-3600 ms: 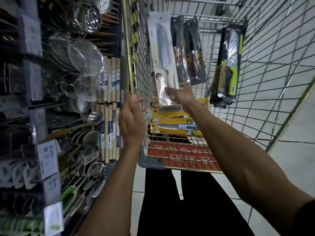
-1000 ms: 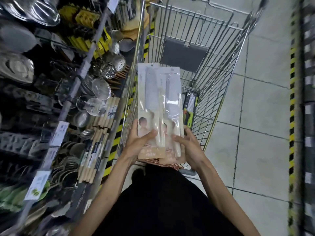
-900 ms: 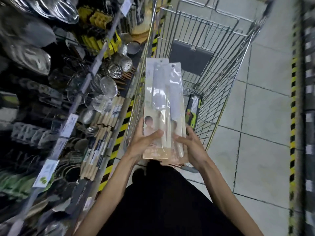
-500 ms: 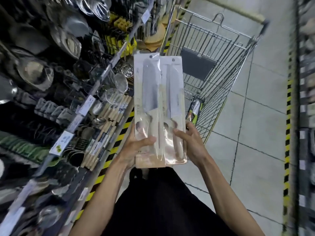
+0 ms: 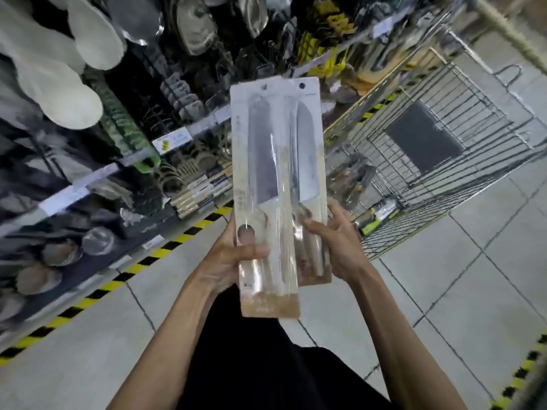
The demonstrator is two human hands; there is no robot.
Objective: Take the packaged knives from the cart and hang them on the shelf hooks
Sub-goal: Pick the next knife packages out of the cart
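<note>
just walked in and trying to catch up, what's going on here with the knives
A person is restocking knives. Their left hand grips the left knife pack and their right hand holds the right knife pack. The two packs are upright and overlapping in front of them, hang holes on top. Neither is on a hook yet. The wire cart stands to the right with a green-handled pack inside, and the kitchenware shelf is to the left.
</note>
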